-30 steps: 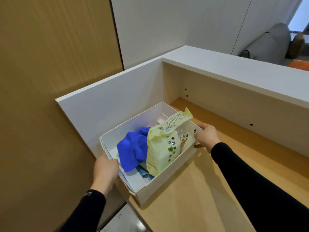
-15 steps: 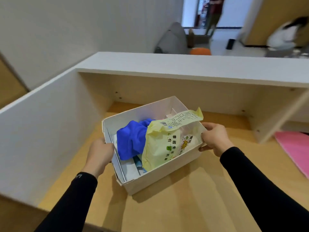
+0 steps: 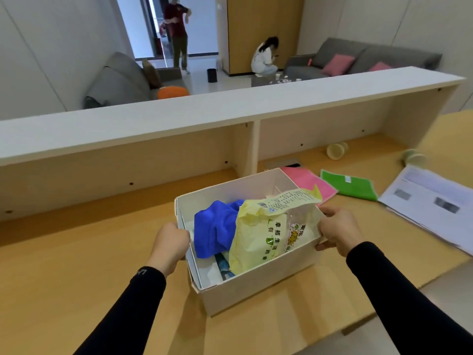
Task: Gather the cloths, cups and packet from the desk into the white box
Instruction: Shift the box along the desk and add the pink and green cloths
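Note:
The white box (image 3: 258,285) sits on the wooden desk in front of me. My left hand (image 3: 169,243) grips its left wall and my right hand (image 3: 337,231) grips its right wall. Inside lie a crumpled blue cloth (image 3: 215,229) and a pale yellow packet (image 3: 266,234) leaning against the right side. Behind the box on the desk lie a pink cloth (image 3: 307,179) and a green cloth (image 3: 350,185). Two pale cups lie on their sides farther right: one (image 3: 336,150) near the back panel, another (image 3: 414,157) blurred.
White printed papers (image 3: 430,201) lie at the right of the desk. A long white shelf top (image 3: 204,108) runs across the back with a divider (image 3: 252,147) below it. Beyond are sofas and two people in the room.
The view has swung right from the desk's left corner. Both hands have carried the box rightward along the desk; the pink and green cloths, cups and papers have come into view.

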{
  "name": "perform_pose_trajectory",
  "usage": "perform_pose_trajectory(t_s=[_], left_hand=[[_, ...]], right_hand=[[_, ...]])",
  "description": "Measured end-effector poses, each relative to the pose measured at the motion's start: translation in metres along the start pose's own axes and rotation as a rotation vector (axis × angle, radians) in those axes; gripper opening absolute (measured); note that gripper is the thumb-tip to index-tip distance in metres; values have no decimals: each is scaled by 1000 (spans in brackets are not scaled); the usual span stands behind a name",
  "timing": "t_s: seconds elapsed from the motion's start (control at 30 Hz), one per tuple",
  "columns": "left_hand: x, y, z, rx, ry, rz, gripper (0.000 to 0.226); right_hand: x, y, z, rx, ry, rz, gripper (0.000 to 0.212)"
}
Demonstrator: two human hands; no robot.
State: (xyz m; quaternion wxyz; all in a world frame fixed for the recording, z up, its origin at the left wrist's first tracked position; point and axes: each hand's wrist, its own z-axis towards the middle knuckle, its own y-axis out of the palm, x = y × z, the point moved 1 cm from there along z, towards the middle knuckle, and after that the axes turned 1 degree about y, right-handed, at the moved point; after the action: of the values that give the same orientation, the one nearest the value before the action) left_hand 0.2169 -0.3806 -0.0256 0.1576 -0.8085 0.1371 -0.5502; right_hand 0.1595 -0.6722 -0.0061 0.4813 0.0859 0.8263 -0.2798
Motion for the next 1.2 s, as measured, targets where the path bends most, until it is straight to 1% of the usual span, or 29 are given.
perform_pose_trajectory(t_s=[0.07,0.13,0.23,0.27,0.3,0.33,0.37,0.4,0.43,0.5,0.53,0.63,0.73,0.83,1.0,1.1,1.2], left_hand=[[9,27,1,-8,-11,28,26],[17,51,-2,25,-37,43,27],[27,79,-6,125,-92,52,26],[32,85,-8,168,-115,96,20],[38,90,-11,220,-125,191,14],[46,94,-12,285,-118,315,25],[56,100,-15,346,-78,418,41],[68,108,-21,393,8,444,52],[82,119,-27,412,124,429,56],[112,145,-40,385,343,370,48],[125,159,-45,350,419,349,42],[155,202,-53,253,529,353,31],[174,237,-45,174,573,324,26],[189,264,-31,108,607,300,26],[215,311,-9,21,603,247,27],[227,345,-1,-30,580,307,30],[231,380,-1,-76,497,444,34]], right_hand=[[9,-20,14,-2,-1,-15,40],[17,-35,29,-23,2,-22,40],[22,-52,50,-106,13,4,39],[21,-58,56,-150,20,9,38],[20,-65,62,-193,24,5,36],[18,-72,68,-227,23,-11,34],[16,-78,74,-247,12,-28,34],[14,-85,81,-250,-14,-31,36],[12,-93,88,-238,-50,-17,39],[9,-107,101,-199,-113,35,44],[7,-114,105,-190,-135,62,44],[3,-131,117,-187,-174,106,43],[-1,-144,131,-173,-188,99,42],[-5,-150,150,-128,-192,84,41],[-7,-159,182,-106,-151,31,39],[-7,-162,206,-99,-124,20,36],[-8,-164,234,-125,-95,34,37]])
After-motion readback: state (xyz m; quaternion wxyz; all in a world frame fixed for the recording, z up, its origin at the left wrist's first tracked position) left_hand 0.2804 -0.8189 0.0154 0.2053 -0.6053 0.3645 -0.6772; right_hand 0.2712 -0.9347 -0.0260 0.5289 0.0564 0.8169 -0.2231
